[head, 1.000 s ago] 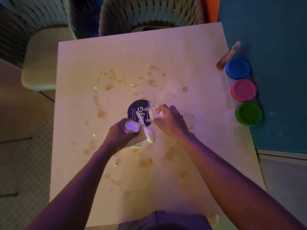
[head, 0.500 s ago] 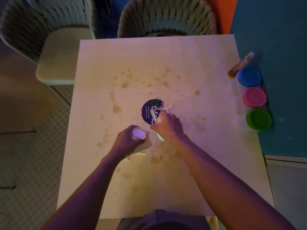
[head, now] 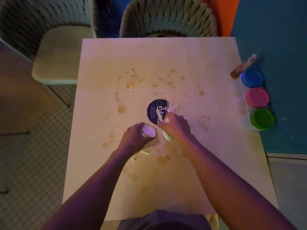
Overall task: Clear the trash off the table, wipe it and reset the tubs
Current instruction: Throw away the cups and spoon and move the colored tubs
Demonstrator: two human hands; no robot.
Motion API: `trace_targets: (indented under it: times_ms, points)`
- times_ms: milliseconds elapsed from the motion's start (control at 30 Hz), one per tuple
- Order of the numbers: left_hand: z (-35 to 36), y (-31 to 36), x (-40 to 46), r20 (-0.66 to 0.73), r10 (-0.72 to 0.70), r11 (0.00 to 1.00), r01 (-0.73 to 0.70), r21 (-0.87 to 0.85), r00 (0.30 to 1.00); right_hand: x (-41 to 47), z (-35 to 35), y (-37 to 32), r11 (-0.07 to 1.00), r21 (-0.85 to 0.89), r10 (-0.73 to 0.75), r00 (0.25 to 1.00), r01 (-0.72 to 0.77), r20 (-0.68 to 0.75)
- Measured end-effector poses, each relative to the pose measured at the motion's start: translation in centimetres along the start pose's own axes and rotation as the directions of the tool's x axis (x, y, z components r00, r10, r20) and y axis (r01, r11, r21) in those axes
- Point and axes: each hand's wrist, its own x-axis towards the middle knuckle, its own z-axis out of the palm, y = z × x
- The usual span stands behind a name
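Observation:
A white table (head: 166, 60) is spattered with brown stains (head: 122, 109). My left hand (head: 134, 138) grips a small white cup (head: 148, 131) together with a crumpled brown napkin (head: 153, 141). My right hand (head: 177, 126) holds white plastic cutlery (head: 166, 136), fingers curled round it, over a dark blue round sticker (head: 155, 109). More white scraps (head: 172, 107) lie beside the sticker. Three tubs stand along the table's right edge: blue lid (head: 252, 78), pink lid (head: 257, 97), green lid (head: 262, 119).
A brown wrapper-like item (head: 243, 66) lies past the blue tub by the teal wall (head: 274, 39). Two woven chairs (head: 167, 19) stand at the far side, one with a pale seat (head: 61, 53) at left. Tiled floor (head: 33, 155) lies to the left.
Both hands have drawn slightly nearer me on the table, still holding the cup, napkin and cutlery. The camera view has shifted, so the table sits further right and lower in frame.

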Motion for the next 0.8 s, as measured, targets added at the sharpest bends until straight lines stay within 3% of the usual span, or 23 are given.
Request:
trace_targets:
  times_ms: [200,367,800]
  points:
    - [0.0,1.4,2.9,0.19,0.056,0.998,-0.061,0.02,0.98,-0.2,-0.6,1.0,0.984,0.125,0.117,0.99,-0.126,0.076]
    - [0.4,1.7,4.9,0.206,0.1,0.994,-0.108,0.025,0.973,0.3,-1.7,1.4,0.922,0.318,0.151,0.963,-0.219,0.225]
    - [0.8,1.7,7.1,0.287,0.174,0.978,-0.2,0.063,0.942,2.7,-2.3,2.7,0.842,0.403,0.134,0.863,-0.358,0.488]
